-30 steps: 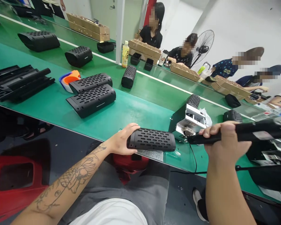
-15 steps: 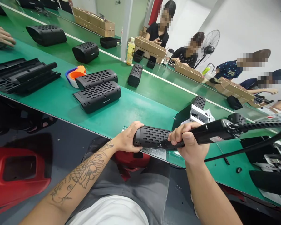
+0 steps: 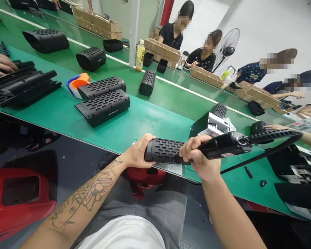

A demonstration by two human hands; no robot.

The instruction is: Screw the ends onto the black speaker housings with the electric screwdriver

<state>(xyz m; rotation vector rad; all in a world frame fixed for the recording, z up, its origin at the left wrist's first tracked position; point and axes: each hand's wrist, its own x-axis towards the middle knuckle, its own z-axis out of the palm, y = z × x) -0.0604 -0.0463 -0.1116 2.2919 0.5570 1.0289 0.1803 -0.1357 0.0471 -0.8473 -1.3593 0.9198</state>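
My left hand is wrapped round the left end of a black slotted housing at the near edge of the green bench. My right hand grips a corded black electric screwdriver, tilted with its body up to the right. Its nose points down left at the housing's near side; the very tip is hard to make out. Beyond my right hand stands a black box with a white metal bracket. Two finished-looking slotted housings, one of them the front housing, lie to the left.
An orange and white tape dispenser and stacked black shells are on the left, with another person's hand over the shells. Beyond runs a green conveyor carrying black housings. A red stool stands lower left. Several people sit opposite.
Both hands keep their grips, and the screwdriver shifts slightly left in view. At left, a co-worker's hand now reaches over the stacked shells; another person's hand appears at a housing on the right.
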